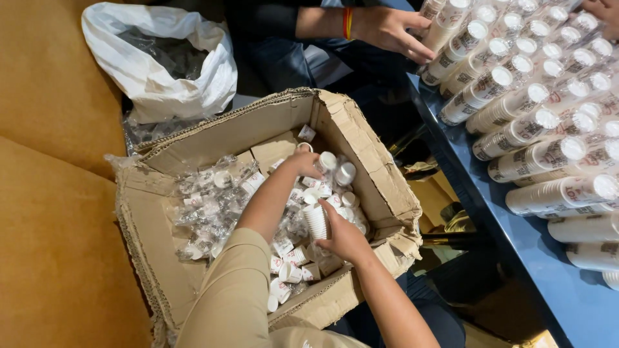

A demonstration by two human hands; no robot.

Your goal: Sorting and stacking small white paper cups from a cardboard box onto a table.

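While the left hand (303,164) reaches into the box (361,154), the right hand (345,240) grips a cup stack (316,221).

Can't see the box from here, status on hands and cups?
Left hand reaching among loose cups. Right hand gripping a short cup stack inside the cardboard box. Nothing in the way.

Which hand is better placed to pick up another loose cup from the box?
Probably the left hand: it reaches in among the loose cups at the far side of the cardboard box, while the right hand is wrapped around a stack of cups.
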